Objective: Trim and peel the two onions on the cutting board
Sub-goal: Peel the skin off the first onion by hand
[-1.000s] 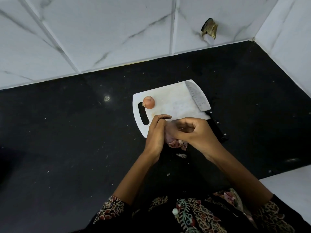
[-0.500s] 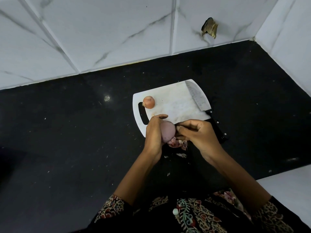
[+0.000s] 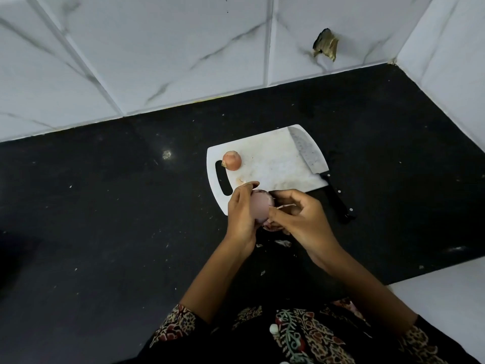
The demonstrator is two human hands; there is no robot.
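Note:
A pale pink onion (image 3: 261, 207), partly peeled, is held just over the near edge of the white cutting board (image 3: 273, 164). My left hand (image 3: 241, 216) grips it from the left side. My right hand (image 3: 299, 219) pinches a strip of its skin on the right side. A second onion (image 3: 232, 160), still in its brown skin, lies on the board beside the handle slot. A cleaver-style knife (image 3: 308, 152) rests on the board's right side, its black handle (image 3: 337, 199) sticking out over the counter.
The board sits on a black counter (image 3: 105, 206) scattered with small specks and peel scraps (image 3: 283, 243) below my hands. White marble-patterned wall tiles (image 3: 157, 48) run behind and to the right. A white surface (image 3: 446, 306) lies at the lower right.
The onion was hidden between my hands, then came into view. My right hand has shifted back onto its right side and now pinches the skin. The board, knife and second onion stayed put.

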